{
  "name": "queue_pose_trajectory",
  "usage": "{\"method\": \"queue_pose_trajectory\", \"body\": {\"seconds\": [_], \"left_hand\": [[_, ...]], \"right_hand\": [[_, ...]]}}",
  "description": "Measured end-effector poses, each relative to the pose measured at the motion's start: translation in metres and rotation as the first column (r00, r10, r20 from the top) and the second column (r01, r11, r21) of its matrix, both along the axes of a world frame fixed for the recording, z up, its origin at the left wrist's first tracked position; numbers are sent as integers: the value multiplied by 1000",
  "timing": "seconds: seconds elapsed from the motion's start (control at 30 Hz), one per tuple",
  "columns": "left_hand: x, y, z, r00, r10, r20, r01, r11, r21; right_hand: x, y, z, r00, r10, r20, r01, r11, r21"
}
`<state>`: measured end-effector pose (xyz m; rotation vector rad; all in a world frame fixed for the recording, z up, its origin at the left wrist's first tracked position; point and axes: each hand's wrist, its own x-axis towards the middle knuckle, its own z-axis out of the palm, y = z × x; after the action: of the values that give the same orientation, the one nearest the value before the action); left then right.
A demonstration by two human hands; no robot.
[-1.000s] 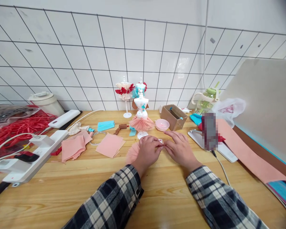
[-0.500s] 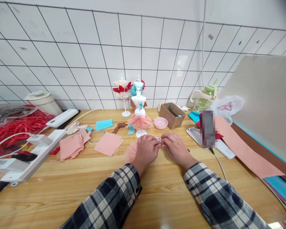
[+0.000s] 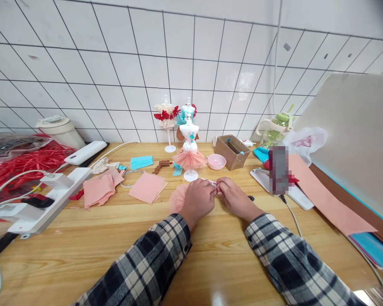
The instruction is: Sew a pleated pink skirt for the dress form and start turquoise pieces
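My left hand (image 3: 198,199) and my right hand (image 3: 236,199) meet above the middle of the table, fingertips pinched close together. Between them shows a small white strip with red marks (image 3: 213,183); my fingers hide most of it. A pleated pink paper piece (image 3: 176,198) lies partly under my left hand. Just behind the hands stands a white mini dress form (image 3: 189,131) wearing a pleated pink paper skirt (image 3: 190,159). To its right sits a small pink bowl (image 3: 216,161).
Pink paper squares (image 3: 148,189) and blue folded paper (image 3: 141,162) lie left. A power strip (image 3: 55,204) and red shredded paper (image 3: 28,163) fill the far left. Behind stand another dressed form (image 3: 166,117) and a cardboard box (image 3: 232,154); a blurred-out device (image 3: 278,171) is right.
The view has shifted slightly. My hands stay together, fingertips pinched, with the right fingers a little more closed over the strip. Nothing on the table has visibly moved.
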<state>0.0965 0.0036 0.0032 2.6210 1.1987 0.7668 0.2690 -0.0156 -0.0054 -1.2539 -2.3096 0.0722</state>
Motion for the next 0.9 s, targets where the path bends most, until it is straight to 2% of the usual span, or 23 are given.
{"method": "queue_pose_trajectory", "body": {"seconds": [0.13, 0.33, 0.4, 0.47, 0.53, 0.6, 0.77, 0.9], "left_hand": [[0, 2, -3, 1000, 10, -12, -11, 1000, -7], [-13, 18, -5, 999, 27, 39, -26, 999, -31], [-16, 17, -4, 998, 4, 70, -2, 1000, -28], [-16, 14, -3, 995, -18, 98, 20, 1000, -24], [-15, 10, -1, 992, -24, 121, 26, 1000, -16], [-15, 8, 0, 991, -23, 133, 24, 1000, -8], [-15, 5, 2, 990, -7, 141, 6, 1000, 3], [-16, 4, 0, 988, 29, 149, -29, 1000, -2]], "right_hand": [[-2, -3, 0, 999, 9, 36, -11, 999, 49], [-27, -23, 8, 986, 49, -159, -29, 992, 122], [-30, -23, 5, 957, -14, -291, 49, 992, 114], [-27, -18, 0, 900, -126, -417, 169, 983, 68], [-19, -9, -8, 856, -217, -469, 251, 968, 9], [-13, -1, -15, 853, -242, -462, 253, 967, -41], [-19, 14, -24, 888, -177, -424, 145, 984, -108], [-25, 26, -24, 887, -269, -374, 224, 961, -160]]}}
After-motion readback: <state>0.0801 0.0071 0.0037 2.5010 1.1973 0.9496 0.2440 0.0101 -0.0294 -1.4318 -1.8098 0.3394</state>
